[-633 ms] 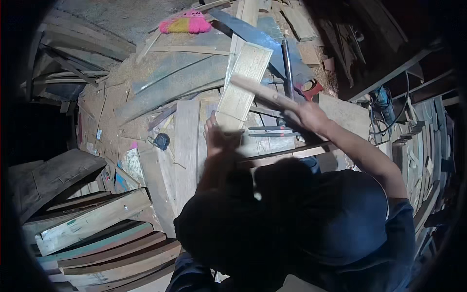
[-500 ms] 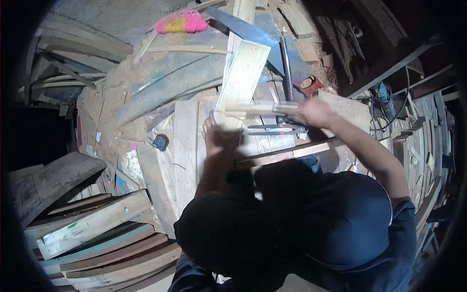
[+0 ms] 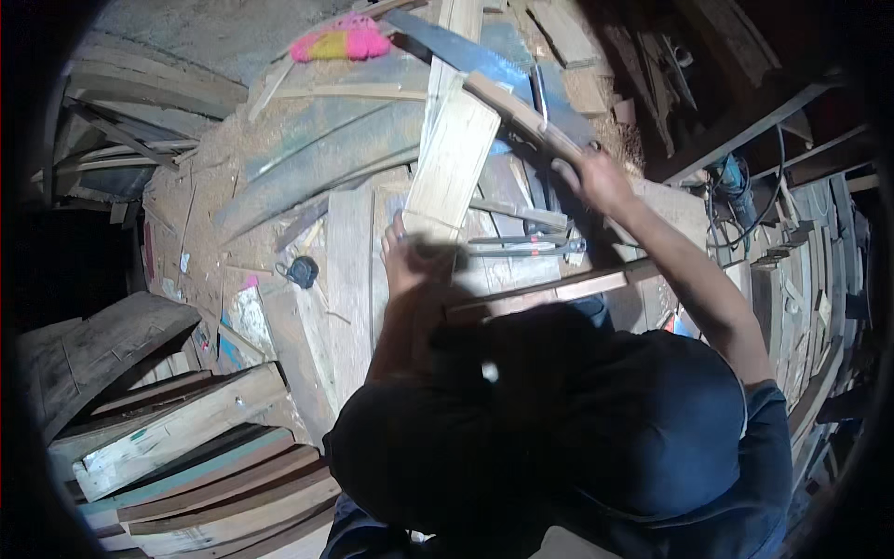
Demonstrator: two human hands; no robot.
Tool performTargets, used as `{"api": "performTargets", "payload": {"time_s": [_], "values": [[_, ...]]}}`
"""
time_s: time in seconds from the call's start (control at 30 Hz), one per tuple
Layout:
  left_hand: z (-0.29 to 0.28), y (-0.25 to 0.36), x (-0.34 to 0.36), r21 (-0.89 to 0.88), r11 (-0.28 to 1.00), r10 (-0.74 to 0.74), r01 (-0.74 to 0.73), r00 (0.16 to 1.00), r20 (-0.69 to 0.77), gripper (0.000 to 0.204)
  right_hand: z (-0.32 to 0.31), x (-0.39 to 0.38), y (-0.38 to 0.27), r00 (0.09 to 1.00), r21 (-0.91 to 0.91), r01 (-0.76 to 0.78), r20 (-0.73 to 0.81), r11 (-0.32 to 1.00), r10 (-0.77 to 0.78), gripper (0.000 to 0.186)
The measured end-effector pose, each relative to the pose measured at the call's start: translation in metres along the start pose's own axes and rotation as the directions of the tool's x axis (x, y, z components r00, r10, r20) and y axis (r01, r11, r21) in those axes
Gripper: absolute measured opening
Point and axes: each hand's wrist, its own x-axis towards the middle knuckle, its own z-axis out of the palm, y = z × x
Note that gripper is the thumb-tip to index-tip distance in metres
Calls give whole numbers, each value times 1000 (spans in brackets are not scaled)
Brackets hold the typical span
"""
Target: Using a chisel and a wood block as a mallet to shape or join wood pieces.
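Note:
A pale wooden board (image 3: 452,163) lies on the cluttered work surface, its far end leaning slightly right. My left hand (image 3: 410,261) is closed on the near part of this board, fingers along its left edge; shadow hides the thumb. In my right hand (image 3: 601,182) is a narrow brown wooden strip (image 3: 521,112), gripped at its near end. The strip slants to the far left, and its tip is by the board's far right corner. Just right of the board's near part lie a short wood strip (image 3: 517,212) and a long dark tool (image 3: 521,247) with red marks.
A hand saw (image 3: 466,47) and a pink and yellow bundle (image 3: 340,42) lie at the far side. To the left is a black tape measure (image 3: 301,271). Stacked boards (image 3: 186,429) fill the lower left. At right hangs a teal power tool (image 3: 736,186) with a cord.
My right hand has moved up and away, swinging the strip from lying level across the board's near part to slanting at its far corner. My left hand stays at the board.

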Motion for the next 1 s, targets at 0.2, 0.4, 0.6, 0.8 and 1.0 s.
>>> {"api": "performTargets", "payload": {"time_s": [0.2, 0.4, 0.6, 0.8, 1.0], "values": [[1, 1, -10, 59, 996, 76, -74, 996, -37, 116, -21, -22, -28, 842, -205, 446, 425, 871, -331, 56], [-4, 21, -6, 30, 999, -24, 25, 999, -27, 116, 0, -2, -20, 996, 16, -15, 86, 1000, 13, 58], [-2, 15, -11, 48, 995, 90, -86, 993, -81, 115, -13, -12, -17, 912, -115, 311, 314, 943, -263, 56], [0, 11, -2, 53, 998, -12, 12, 1000, 3, 111, 4, -27, -45, 982, 90, 89, 160, 992, -102, 59], [-6, 28, -7, -20, 1000, -10, 10, 1000, -3, 88, -10, -6, -2, 987, 27, 104, 118, 994, -107, 48]]}}
